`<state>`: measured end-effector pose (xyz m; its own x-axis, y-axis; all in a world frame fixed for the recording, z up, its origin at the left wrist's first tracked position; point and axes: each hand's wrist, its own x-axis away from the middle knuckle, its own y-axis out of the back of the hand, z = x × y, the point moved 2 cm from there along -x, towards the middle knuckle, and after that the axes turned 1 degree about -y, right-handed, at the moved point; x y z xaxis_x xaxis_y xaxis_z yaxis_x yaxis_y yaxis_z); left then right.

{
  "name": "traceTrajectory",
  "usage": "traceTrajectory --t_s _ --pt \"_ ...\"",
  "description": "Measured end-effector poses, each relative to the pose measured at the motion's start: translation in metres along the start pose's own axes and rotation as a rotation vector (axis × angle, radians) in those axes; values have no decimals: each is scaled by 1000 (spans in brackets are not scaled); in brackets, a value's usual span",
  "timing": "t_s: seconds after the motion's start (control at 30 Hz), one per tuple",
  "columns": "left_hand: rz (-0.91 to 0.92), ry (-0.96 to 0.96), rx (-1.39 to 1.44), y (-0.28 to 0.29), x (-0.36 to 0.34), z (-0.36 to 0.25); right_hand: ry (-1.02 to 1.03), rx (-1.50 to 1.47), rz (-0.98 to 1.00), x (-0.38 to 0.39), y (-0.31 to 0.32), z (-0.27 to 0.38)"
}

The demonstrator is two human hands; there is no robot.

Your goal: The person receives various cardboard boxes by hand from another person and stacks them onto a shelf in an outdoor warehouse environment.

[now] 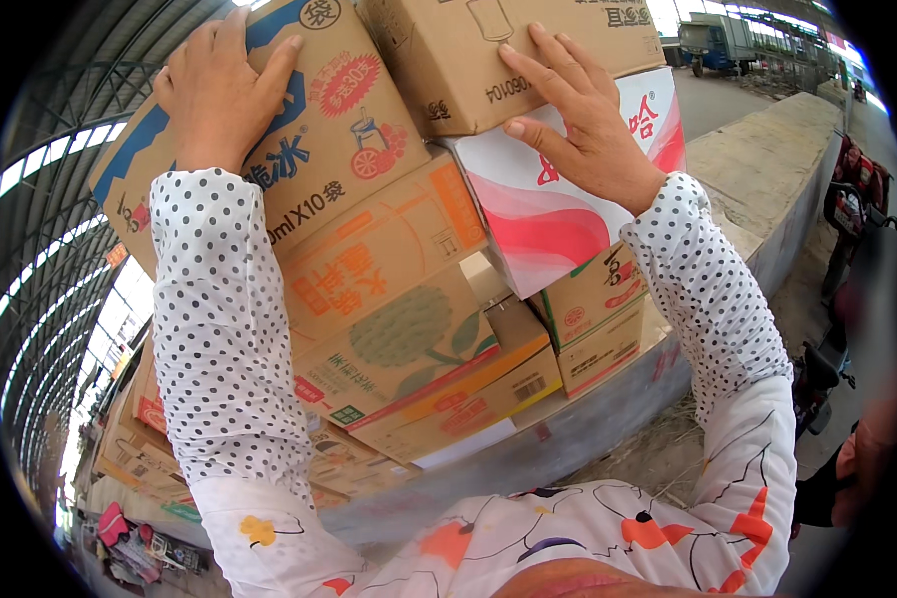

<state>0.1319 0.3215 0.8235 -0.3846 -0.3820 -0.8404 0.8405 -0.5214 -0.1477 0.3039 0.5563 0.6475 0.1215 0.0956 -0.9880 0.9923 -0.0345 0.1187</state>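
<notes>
1. At far left a curved shed roof [50,199] arches overhead, with more cartons [140,439] stacked low beneath it.
2. The left hand [219,95] lies flat on the blue-topped carton [309,130], its grip spread, fingers hooked over the carton's upper edge and pinching nothing. The polka-dot sleeve [219,329] runs down from the wrist.
3. That carton sits tilted at the top left of the stack, resting on an orange carton [389,249]; under this lies a carton with a green fruit picture [409,344].
4. A plain brown box [468,60] tops the stack in the middle, touching the blue-topped carton on its left side.
5. The right hand [578,115] presses with spread fingers across the lower edge of the brown box and onto the pink-and-white box [538,214] just beneath; the grip is flat, not closed round either.
6. Smaller cartons [598,319] sit under the pink-and-white box, on a grey platform [568,429].
7. To the right runs a concrete ledge [767,159]; a truck [718,40] stands far behind it.
8. At the right rim a motorbike [857,199] is parked, and part of another person [862,468] shows low down.
</notes>
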Motion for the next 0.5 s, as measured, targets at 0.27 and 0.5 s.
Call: traceTrajectory --t_s 0.27,0.5 --pt "-26 -3 0 4 0 3 5 40 84 -7 -19 9" --pt "-56 -20 30 7 -1 5 -44 -3 26 1 -3 9"
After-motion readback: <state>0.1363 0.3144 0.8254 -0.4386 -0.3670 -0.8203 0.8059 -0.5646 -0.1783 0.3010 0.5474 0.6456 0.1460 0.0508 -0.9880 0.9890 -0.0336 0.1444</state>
